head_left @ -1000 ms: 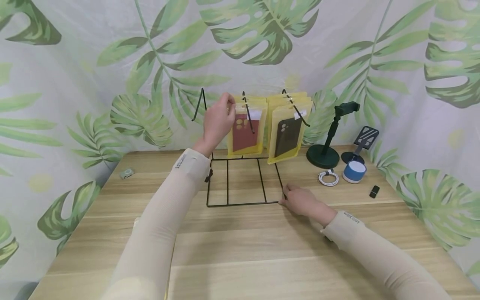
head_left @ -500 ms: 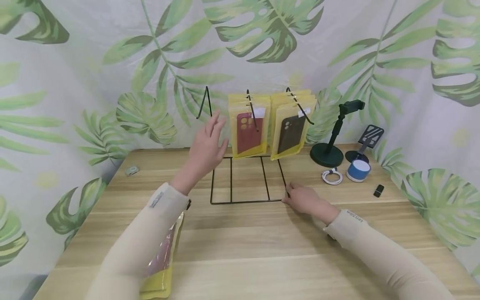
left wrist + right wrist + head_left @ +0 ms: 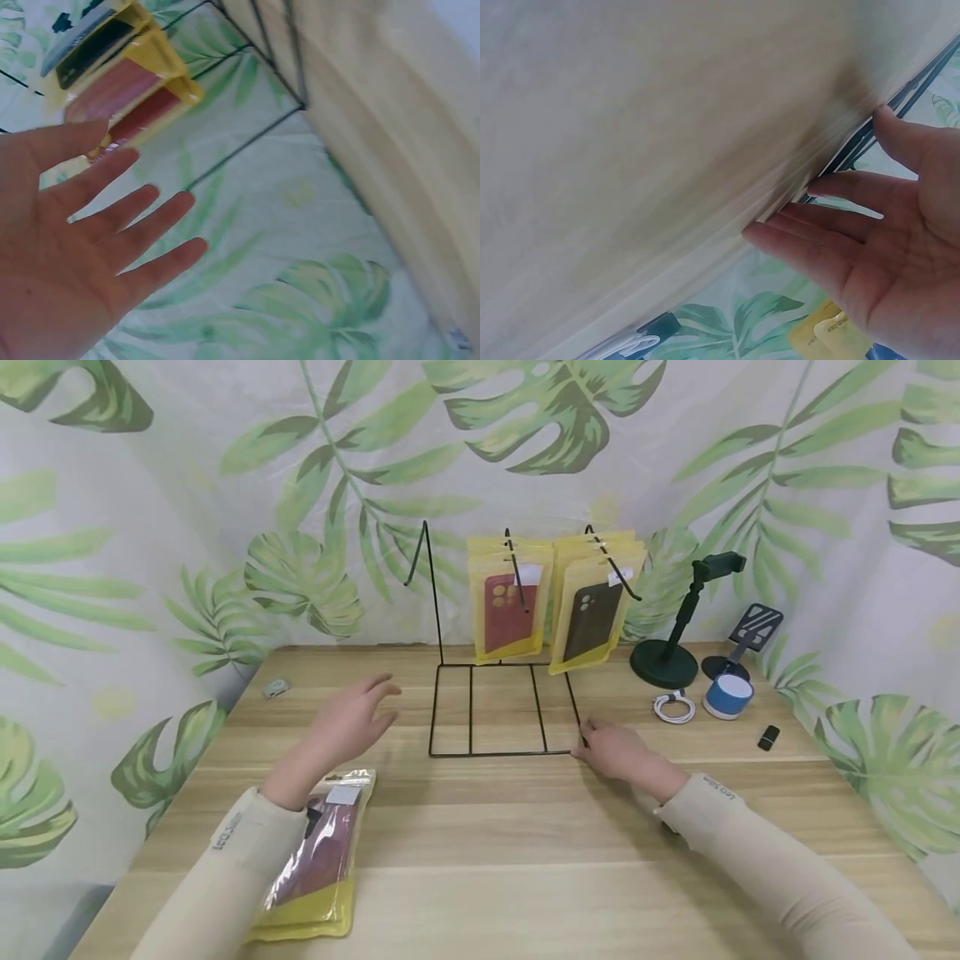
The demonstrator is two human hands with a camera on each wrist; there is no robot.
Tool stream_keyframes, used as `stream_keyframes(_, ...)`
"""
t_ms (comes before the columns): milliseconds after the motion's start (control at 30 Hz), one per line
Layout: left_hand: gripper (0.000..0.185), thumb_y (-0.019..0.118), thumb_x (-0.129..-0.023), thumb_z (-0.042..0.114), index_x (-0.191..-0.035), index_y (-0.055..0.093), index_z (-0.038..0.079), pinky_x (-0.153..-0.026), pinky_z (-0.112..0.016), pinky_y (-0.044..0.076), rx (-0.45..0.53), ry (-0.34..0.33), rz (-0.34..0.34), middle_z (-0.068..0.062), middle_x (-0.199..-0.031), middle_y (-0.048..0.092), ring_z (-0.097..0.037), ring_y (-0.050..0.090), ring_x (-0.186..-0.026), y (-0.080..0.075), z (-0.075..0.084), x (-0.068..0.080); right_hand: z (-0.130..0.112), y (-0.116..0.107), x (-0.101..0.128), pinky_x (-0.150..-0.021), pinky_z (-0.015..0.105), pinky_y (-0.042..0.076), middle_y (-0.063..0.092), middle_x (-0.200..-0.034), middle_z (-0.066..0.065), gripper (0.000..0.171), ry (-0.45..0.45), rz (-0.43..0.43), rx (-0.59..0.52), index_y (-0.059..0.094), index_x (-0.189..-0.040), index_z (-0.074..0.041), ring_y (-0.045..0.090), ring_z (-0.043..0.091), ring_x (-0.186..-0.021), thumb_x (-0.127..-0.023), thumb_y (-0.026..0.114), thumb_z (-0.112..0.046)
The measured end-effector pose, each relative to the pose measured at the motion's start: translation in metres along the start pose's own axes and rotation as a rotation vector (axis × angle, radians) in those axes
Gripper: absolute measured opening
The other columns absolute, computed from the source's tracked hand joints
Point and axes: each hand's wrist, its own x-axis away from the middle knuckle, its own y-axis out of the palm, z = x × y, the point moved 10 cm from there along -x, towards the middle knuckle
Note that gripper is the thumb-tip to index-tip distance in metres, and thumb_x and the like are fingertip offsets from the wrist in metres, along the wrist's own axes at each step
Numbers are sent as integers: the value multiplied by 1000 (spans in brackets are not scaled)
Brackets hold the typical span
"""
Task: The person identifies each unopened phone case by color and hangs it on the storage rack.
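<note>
A black wire display rack (image 3: 487, 754) stands at the back of the table. From its middle hook hang yellow packets with a red phone case (image 3: 504, 631) in front; on its right hook hang more, with a dark phone case (image 3: 588, 631) foremost. The left hook bears nothing. My right hand (image 3: 618, 752) pinches the front right corner of the rack's base. My left hand (image 3: 345, 727), fingers spread and holding nothing, is above the table, left of the rack. Just below that wrist lies another yellow packet (image 3: 326, 860) with a purplish-red phone case, partly covered by my sleeve.
To the right stand a dark green phone holder (image 3: 667, 660), a black folding stand (image 3: 750, 631) and a blue-and-white cylinder (image 3: 728, 697). Nearby lie a coiled white cable (image 3: 674, 710) and a small black item (image 3: 768, 737). A small pale object (image 3: 276, 687) sits at the back left.
My left hand has left the packets on the middle hook and moved left and down towards the packet on the table. My right hand has stayed at the rack's corner.
</note>
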Motion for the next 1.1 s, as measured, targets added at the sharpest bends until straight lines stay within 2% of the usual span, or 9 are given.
stream_keyframes(67, 40, 63, -96, 17, -130, 58, -3, -105, -60, 45, -15, -12, -56, -27, -144, 51, -48, 53, -126, 8, -8, 9, 0, 0, 0, -96, 55, 53, 50, -143, 31, 61, 1, 0, 1, 50, -139, 10, 54, 44, -129, -101, 54, -37)
stream_keyframes(267, 39, 67, -91, 14, -124, 61, -5, -95, -58, 51, -65, -35, -144, -26, -126, 64, -46, 62, -112, 24, -29, 35, 0, -2, 1, -95, 54, 54, 50, -143, 32, 60, 0, 3, 2, 50, -139, 10, 54, 44, -128, -102, 53, -37)
stream_keyframes(433, 37, 61, -93, 13, -125, 61, -5, -90, -59, 52, -68, -96, -258, -27, -122, 65, -45, 64, -108, 36, -48, 54, 1, -3, 2, -97, 55, 53, 49, -144, 31, 61, 6, -4, -2, 49, -140, 10, 53, 44, -129, -102, 53, -37)
stream_keyframes(567, 38, 57, -92, 9, -125, 59, -9, -92, -59, 52, -52, -137, -343, -29, -120, 65, -46, 63, -108, 42, -56, 69, 0, -3, 3, -98, 54, 52, 50, -143, 32, 60, -3, 1, -1, 50, -139, 10, 54, 44, -128, -101, 54, -37)
stream_keyframes(667, 37, 58, -91, 8, -123, 60, -11, -92, -59, 52, -53, -164, -381, -30, -116, 66, -48, 63, -109, 43, -60, 76, 0, -3, 2, -99, 54, 52, 49, -143, 32, 61, -5, -3, -2, 49, -139, 10, 53, 43, -129, -101, 54, -37)
stream_keyframes(767, 30, 59, -89, 8, -112, 65, -10, -83, -54, 56, -81, -180, -409, -25, -103, 69, -39, 67, -94, 46, -67, 81, -2, -2, 2, -99, 54, 51, 49, -143, 32, 61, -6, -6, 2, 49, -140, 10, 53, 43, -130, -102, 54, -37)
stream_keyframes(867, 20, 62, -88, 9, -100, 66, -7, -74, -49, 56, -106, -191, -411, -17, -89, 67, -31, 64, -81, 50, -77, 82, -2, -2, 2, -100, 54, 51, 49, -144, 32, 61, -6, -5, 1, 49, -140, 10, 52, 43, -130, -102, 54, -37)
stream_keyframes(1033, 11, 68, -84, 10, -84, 62, 1, -69, -45, 52, -124, -202, -394, -8, -78, 62, -26, 58, -74, 56, -93, 83, -2, -2, 2, -97, 54, 53, 49, -143, 31, 61, -8, -5, 0, 49, -140, 9, 54, 43, -128, -101, 54, -38)
stream_keyframes(1100, 7, 65, -81, 6, -77, 60, 5, -65, -42, 49, -116, -194, -380, -5, -73, 59, -24, 54, -71, 56, -95, 84, 0, -1, 2, -97, 54, 53, 49, -144, 31, 62, -2, -11, -2, 49, -140, 9, 53, 43, -129, -101, 54, -39)
